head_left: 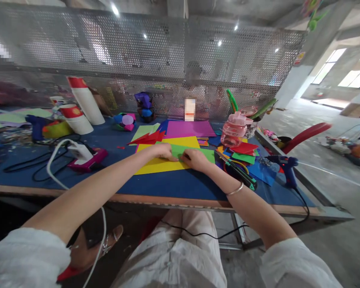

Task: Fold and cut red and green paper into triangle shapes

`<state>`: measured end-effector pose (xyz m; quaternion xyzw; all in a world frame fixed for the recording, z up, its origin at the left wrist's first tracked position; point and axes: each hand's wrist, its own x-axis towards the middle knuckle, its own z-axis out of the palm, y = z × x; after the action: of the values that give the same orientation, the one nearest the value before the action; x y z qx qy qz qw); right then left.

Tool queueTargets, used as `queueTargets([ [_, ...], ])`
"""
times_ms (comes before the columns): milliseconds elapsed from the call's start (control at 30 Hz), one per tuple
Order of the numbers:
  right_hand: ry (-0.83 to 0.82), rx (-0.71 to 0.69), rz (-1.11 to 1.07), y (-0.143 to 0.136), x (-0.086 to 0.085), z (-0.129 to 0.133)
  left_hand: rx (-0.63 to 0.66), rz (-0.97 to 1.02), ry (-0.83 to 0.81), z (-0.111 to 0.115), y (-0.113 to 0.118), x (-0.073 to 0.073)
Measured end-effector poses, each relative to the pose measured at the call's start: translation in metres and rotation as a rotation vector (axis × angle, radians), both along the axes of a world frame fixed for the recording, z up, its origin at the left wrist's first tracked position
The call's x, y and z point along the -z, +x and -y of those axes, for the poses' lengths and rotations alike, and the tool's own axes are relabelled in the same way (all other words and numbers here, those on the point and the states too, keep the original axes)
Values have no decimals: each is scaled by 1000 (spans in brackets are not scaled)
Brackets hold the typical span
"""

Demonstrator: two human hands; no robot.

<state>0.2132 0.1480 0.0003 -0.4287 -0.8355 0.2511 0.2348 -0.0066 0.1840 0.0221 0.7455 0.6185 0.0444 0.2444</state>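
Note:
On the blue tabletop lies a yellow sheet of paper (156, 167), with a strip of green paper (208, 155) across it. My left hand (164, 152) has its fingers curled down onto the green paper's near edge. Close beside it, my right hand (195, 160) pinches the same edge, fingers bent and thumb side toward the left hand. The fingertips partly cover the edge. A green and black utility knife (240, 172) lies just right of my right hand. Folded red paper (148, 138) rests behind my left hand, and a purple sheet (190, 129) lies farther back.
A pink bottle (232, 131) stands behind coloured paper scraps (243, 150). A blue glue gun (285, 164) with a cord is at the right edge. On the left are a magenta power strip (88, 160), cables and white paper cups (78, 120). A perforated metal screen (132, 52) closes the back.

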Motion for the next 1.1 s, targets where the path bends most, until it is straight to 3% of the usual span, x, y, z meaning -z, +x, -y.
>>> queueTargets([
  [167,81,-20,187,3,2,4,13,-27,58,1,-1,-6],
  [300,127,-27,264,4,-2,5,61,-79,162,14,-3,-4],
  [533,202,-39,336,4,-6,7,210,-124,314,38,-7,5],
  [800,284,6,465,1,-17,18,205,-193,406,57,-19,23],
  [933,334,116,531,10,-31,37,230,-171,448,59,-21,31],
  [1100,354,457,604,65,-45,75,316,-109,451,48,-22,29],
])
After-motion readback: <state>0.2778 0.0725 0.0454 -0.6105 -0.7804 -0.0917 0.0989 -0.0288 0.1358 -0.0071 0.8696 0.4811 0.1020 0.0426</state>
